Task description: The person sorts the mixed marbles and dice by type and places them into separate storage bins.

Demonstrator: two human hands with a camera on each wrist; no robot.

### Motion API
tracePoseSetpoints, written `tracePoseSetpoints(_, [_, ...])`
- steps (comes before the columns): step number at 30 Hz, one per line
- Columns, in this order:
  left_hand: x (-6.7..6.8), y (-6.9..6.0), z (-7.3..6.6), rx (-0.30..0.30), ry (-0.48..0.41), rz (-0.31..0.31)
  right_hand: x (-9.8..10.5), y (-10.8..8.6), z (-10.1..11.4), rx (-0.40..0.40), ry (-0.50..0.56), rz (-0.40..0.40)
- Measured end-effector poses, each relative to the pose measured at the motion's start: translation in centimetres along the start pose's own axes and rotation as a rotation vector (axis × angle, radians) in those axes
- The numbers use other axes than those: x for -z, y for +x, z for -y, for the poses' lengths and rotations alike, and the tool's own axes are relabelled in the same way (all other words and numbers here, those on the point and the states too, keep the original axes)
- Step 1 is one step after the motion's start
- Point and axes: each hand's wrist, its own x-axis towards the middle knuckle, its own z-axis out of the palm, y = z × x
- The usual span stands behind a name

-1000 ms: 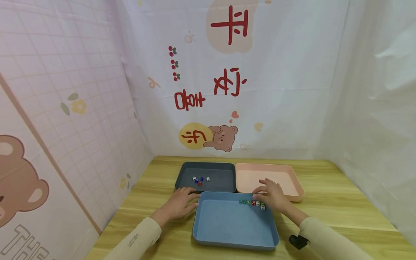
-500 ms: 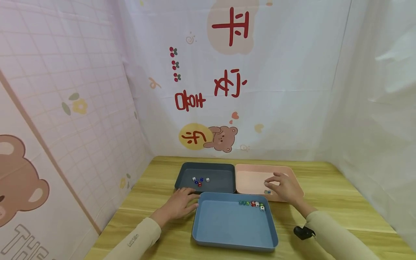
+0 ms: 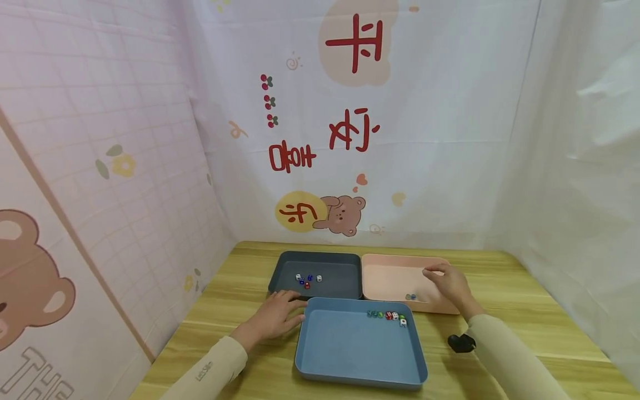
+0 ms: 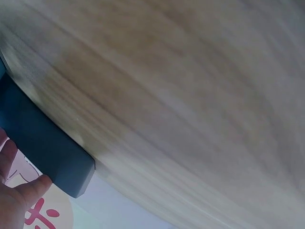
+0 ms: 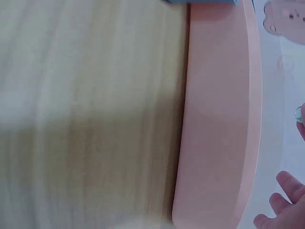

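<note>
My right hand (image 3: 452, 286) is over the right side of the pink tray (image 3: 385, 266), pinching a small clear greenish marble (image 5: 299, 114) between thumb and finger. Two glass marbles (image 3: 410, 297) lie near that tray's front wall. My left hand (image 3: 276, 314) rests with relaxed fingers by the corner where the dark grey tray (image 3: 340, 264) meets the blue tray (image 3: 360, 355); the left wrist view has its fingertips at the dark tray's wall. Along the blue tray's far right corner sit several greenish marbles (image 3: 375, 314), a red die (image 3: 389, 315) and white dice (image 3: 403, 322).
Several white, blue and red dice (image 3: 307, 285) are scattered in the dark grey tray. All three trays stand close together on a wood-grain table (image 3: 520, 311). Behind it and at both sides hang printed white cloths (image 3: 435, 139).
From the blue tray's far right corner, my right hand has moved over the pink tray and on to its right side. The two marbles there have come into view. My left hand stays put.
</note>
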Motion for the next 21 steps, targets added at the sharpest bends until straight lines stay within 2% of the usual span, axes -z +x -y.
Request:
tracePoseSetpoints(3, [0.0, 0.1, 0.1, -0.001, 0.0, 0.004, -0.2, 0.3, 0.0, -0.03, -0.028, -0.01])
tracePoseSetpoints(9, [-0.1, -0.1, 0.2, -0.005, -0.01, -0.008, -1.0, 0.3, 0.2, -0.022, -0.07, -0.034])
tracePoseSetpoints(16, [0.1, -0.3, 0.2, -0.012, -0.018, -0.043, -1.5, 0.8, 0.1, -0.045, -0.117, 0.002])
tracePoseSetpoints(21, [-0.1, -0.2, 0.2, -0.018, -0.018, -0.022, -1.7, 1.1, 0.1, -0.035, -0.143, -0.01])
